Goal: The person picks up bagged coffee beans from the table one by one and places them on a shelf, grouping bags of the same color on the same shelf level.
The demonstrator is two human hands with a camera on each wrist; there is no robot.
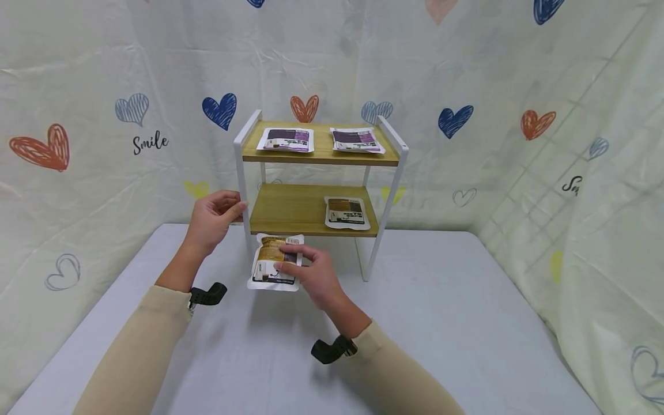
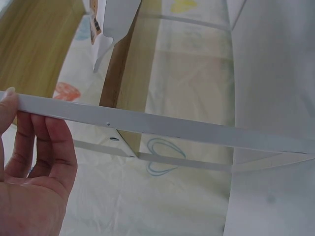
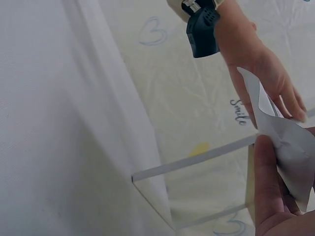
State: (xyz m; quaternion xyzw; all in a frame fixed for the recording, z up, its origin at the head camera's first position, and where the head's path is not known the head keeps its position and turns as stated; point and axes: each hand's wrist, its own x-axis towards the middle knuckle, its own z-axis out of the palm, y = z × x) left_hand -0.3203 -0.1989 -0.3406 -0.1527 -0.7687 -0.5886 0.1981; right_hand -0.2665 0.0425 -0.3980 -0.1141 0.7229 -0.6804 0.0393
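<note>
Fingers [image 1: 287,253] pinch pouch [image 1: 275,262]; left hand [image 1: 212,218] grips rack post [image 1: 241,184].

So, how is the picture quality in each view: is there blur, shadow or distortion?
Head view: even soft light, a faint shadow on the table under the packet that the right hand holds; the edges bend slightly, wide-lens. Left wrist view: the left hand and white rack bar are sharp, the top corner soft. Right wrist view: the packet is close and blurred.
</note>
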